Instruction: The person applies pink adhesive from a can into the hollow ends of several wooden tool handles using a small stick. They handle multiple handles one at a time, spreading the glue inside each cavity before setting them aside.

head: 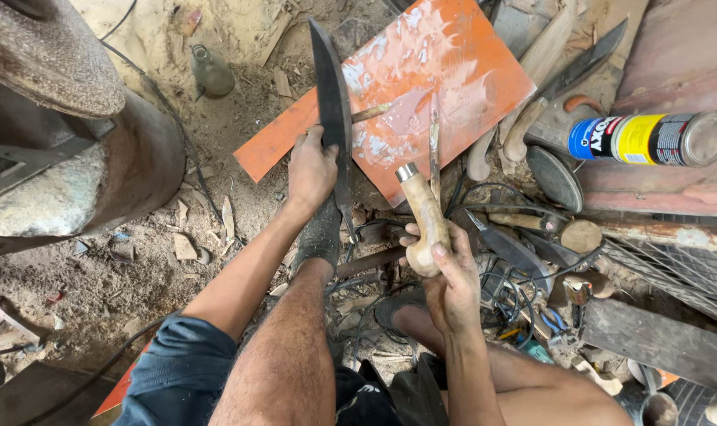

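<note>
Here, left hand point(311, 170) closed around the dark blade point(332, 102) near its tang end, tip pointing away, blade held on edge over the dirt floor point(137, 260). Right hand point(445, 276) closed around the pale wooden handle point(423, 225), metal collar uppermost, with a thin rod or file point(434, 150) rising just beside it; whether gripped with the handle cannot be told. Blade and handle held apart, side by side. Judged step: preparing handle and blade for joining, not yet joined. Next move likely calls for lining the tang up with the collar opening and keeping both pieces steady. Beyond the hands: orange sheet point(429, 87) smeared with pale residue, a spray can point(650, 138) lying on its side at right, finished knives point(556, 79) and loose cables nearby.
</note>
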`<state>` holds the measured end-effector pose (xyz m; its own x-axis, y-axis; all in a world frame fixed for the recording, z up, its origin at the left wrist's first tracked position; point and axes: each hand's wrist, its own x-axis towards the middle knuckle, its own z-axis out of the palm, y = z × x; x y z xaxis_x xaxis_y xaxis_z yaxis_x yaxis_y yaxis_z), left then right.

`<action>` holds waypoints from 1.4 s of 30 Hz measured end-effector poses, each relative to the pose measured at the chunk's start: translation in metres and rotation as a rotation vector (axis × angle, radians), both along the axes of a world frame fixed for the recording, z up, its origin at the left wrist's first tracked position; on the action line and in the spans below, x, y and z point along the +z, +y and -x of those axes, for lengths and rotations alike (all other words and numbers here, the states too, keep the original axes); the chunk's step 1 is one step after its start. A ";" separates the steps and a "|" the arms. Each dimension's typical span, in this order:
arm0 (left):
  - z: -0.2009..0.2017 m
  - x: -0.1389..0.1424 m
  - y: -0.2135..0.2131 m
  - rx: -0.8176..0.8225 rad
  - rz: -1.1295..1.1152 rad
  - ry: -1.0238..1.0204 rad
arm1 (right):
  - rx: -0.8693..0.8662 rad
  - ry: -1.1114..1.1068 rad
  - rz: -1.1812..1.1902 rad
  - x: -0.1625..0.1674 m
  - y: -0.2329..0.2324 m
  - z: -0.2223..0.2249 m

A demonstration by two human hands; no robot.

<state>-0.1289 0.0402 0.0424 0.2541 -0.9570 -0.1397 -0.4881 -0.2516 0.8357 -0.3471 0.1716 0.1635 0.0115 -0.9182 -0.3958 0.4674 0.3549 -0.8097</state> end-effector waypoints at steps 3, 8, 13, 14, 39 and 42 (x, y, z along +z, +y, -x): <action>-0.006 0.007 -0.001 -0.006 -0.143 0.009 | -0.007 0.071 -0.023 -0.004 0.004 0.001; -0.010 0.038 0.009 -0.038 0.046 -0.008 | -0.032 0.085 -0.042 -0.010 0.002 -0.005; 0.010 0.075 0.032 -0.312 -0.457 0.903 | 0.066 0.516 0.241 -0.021 -0.009 -0.029; 0.016 0.079 0.036 -0.299 -0.449 0.981 | 0.100 0.649 0.324 -0.022 -0.009 -0.034; 0.023 0.069 0.059 -0.156 -0.278 1.104 | 0.175 1.640 0.449 -0.082 -0.157 0.082; 0.022 0.072 0.058 -0.143 -0.276 1.081 | 0.166 1.714 0.418 -0.091 -0.156 0.080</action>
